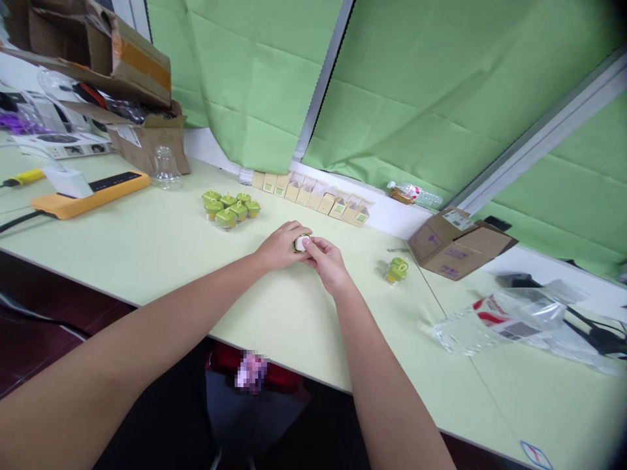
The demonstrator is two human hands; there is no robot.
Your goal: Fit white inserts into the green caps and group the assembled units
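Observation:
Above the middle of the table, my left hand [283, 247] is closed around a small round green-rimmed container [300, 243] with a white face turned up. My right hand [327, 260] meets it from the other side, its thumb pressing on the white part and its fingers curled beneath. Most of the container is hidden by the fingers. To the left stands a cluster of small clear jars with green lids [228, 212], each lid topped by a loop. Another green-lidded jar [396, 269] stands to the right of my hands.
Small open cartons [313, 196] line the back edge. A power strip [98, 192], a clear bottle top [165, 168] and torn cardboard boxes [147, 140] occupy the left. On the right are a brown box [455, 245], a large plastic bottle [504, 316] and a smaller bottle [415, 194] lying down.

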